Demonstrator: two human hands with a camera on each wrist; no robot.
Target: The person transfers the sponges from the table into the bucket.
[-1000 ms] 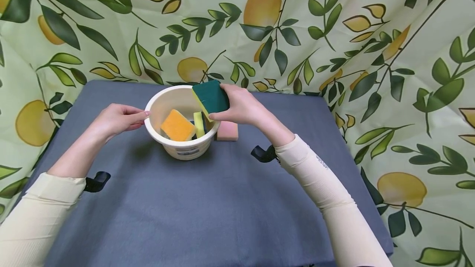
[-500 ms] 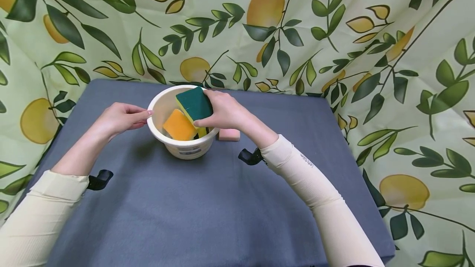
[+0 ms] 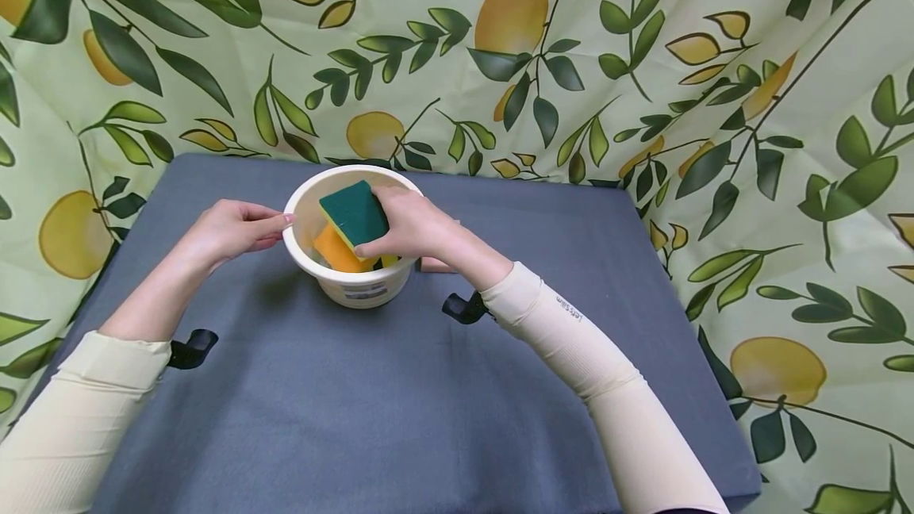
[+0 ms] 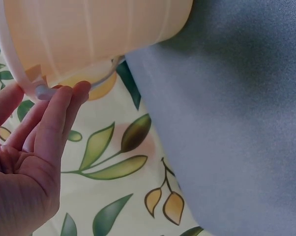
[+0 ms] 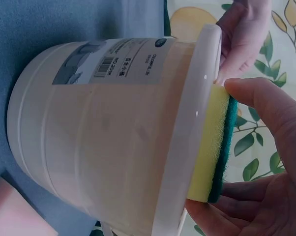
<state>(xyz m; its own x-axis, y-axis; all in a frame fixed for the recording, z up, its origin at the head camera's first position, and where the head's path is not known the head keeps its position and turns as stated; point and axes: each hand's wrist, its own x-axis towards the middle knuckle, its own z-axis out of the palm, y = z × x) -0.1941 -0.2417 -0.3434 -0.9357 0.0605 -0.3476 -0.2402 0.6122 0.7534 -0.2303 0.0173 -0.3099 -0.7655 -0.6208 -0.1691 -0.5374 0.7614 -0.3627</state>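
A cream plastic bucket [image 3: 362, 292] with a printed label stands toward the back of the table. My left hand [image 3: 241, 230] pinches its left rim between thumb and fingers, beside the handle's end in the left wrist view. With thumb and fingers on opposite edges, my right hand [image 3: 407, 222] holds a yellow sponge with a green scouring side [image 3: 355, 211], green face up, at the bucket's mouth. An orange sponge [image 3: 337, 249] lies inside, partly covered by the held one. Another yellow piece near it is mostly hidden.
A pink sponge [image 5: 17, 211] lies on the blue-grey tablecloth [image 3: 343, 403] right of the bucket, mostly behind my right wrist in the head view. Behind the table hangs a leaf-and-fruit patterned curtain [image 3: 428, 70]. A black strap mount [image 3: 464, 308] sticks out from my right wrist.
My right hand has carried the green-and-yellow sponge left and down, from the bucket's right rim to over its middle, covering part of the orange sponge. My left hand keeps its hold on the rim.
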